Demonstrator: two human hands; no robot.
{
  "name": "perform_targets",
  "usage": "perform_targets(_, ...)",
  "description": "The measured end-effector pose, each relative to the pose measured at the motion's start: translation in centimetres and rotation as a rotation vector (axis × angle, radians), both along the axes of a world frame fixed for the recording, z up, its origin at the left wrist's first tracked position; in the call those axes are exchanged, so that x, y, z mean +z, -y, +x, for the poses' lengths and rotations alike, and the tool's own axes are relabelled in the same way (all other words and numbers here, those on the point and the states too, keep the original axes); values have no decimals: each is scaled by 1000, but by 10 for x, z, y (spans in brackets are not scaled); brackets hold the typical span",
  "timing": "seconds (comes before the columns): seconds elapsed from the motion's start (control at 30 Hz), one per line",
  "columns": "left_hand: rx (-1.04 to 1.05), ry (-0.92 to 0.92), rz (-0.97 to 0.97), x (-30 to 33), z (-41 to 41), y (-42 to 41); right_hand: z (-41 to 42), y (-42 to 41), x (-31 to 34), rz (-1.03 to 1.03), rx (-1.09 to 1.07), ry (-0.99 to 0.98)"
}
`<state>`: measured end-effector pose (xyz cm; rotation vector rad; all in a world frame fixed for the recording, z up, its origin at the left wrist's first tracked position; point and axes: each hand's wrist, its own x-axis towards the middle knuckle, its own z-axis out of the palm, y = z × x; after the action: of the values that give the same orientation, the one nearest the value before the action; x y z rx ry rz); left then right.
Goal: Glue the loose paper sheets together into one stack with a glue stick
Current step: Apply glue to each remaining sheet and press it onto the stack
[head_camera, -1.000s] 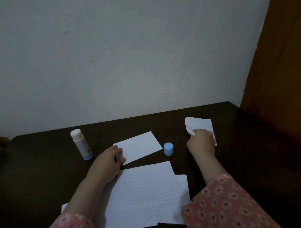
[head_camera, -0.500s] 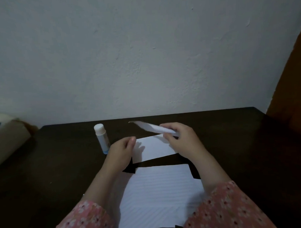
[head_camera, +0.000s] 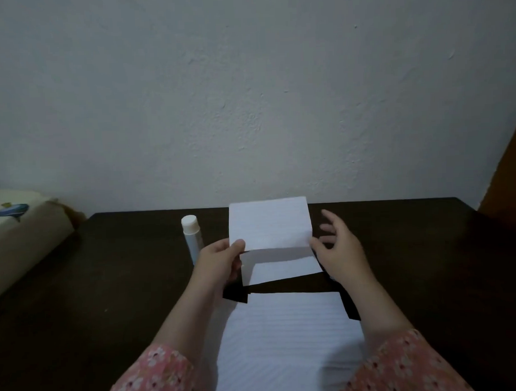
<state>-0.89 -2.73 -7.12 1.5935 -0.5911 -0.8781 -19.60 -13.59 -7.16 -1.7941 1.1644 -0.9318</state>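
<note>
My left hand (head_camera: 221,264) pinches the lower left corner of a small white sheet (head_camera: 269,224) and holds it upright above the dark table (head_camera: 108,288). My right hand (head_camera: 337,248) is beside the sheet's lower right corner, its fingers spread and its thumb touching the edge. A second small sheet (head_camera: 283,270) lies flat under the raised one. Larger lined sheets (head_camera: 285,340) lie between my forearms. The glue stick (head_camera: 192,238) stands uncapped just left of my left hand. Its blue cap is not visible.
A beige padded object (head_camera: 21,238) lies beyond the table's left end. A brown wooden panel (head_camera: 508,186) stands at the right edge of view. A pale wall runs along the table's far edge.
My right hand carried the small sheet from the table's right side to the middle. My left hand left the flat sheet and took the raised one's corner. My right fingers have spread.
</note>
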Motion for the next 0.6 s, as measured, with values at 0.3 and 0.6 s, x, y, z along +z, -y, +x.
perform_targets(0.3,-101,128,82,-3,-1,-4,2,5,8,131,-21,103)
perform_targets(0.6,-54,297,255,-5,-3,-1,14,17,-2,-24,-31,-335)
